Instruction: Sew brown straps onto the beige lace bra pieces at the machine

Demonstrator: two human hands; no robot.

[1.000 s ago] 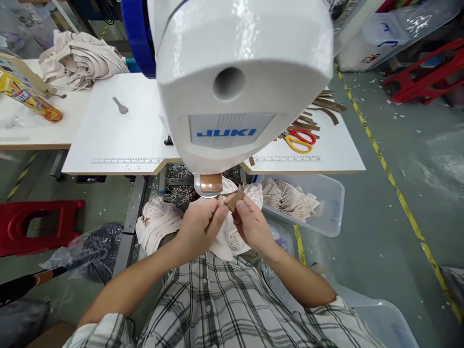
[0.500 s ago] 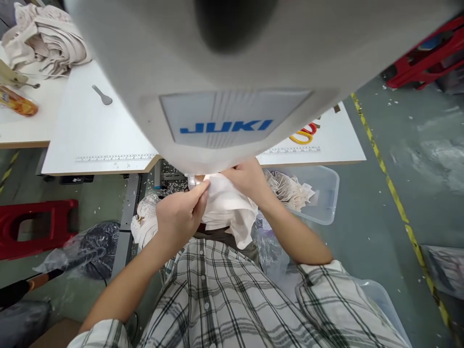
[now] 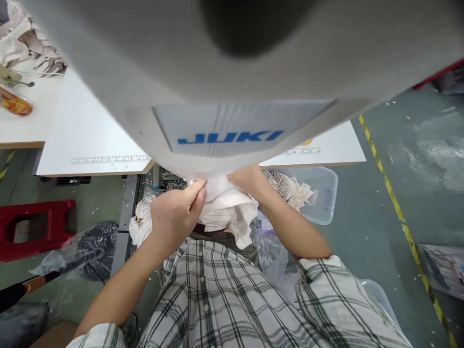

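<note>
A piece of white fabric (image 3: 217,193) hangs below the head of a JUKI sewing machine (image 3: 232,137), its lower edge falling in folds toward my lap. My left hand (image 3: 177,208) pinches the fabric's left edge between thumb and forefinger. On the other side, my right hand (image 3: 248,181) rests against the fabric, its fingertips hidden under the machine head. The machine also covers the needle area.
White fabric pieces (image 3: 142,217) are bunched left of my lap. A clear plastic bin (image 3: 328,193) holds pleated fabric at right. White tabletop (image 3: 90,125) flanks the machine, with a bottle (image 3: 14,102) and a fabric heap (image 3: 21,43) farther left. A red stool (image 3: 36,246) stands on the floor.
The camera has come closer to the machine head, which now hides the scissors mostly and the small grey tool. My right hand reaches a little farther under the head; both hands stay at the fabric.
</note>
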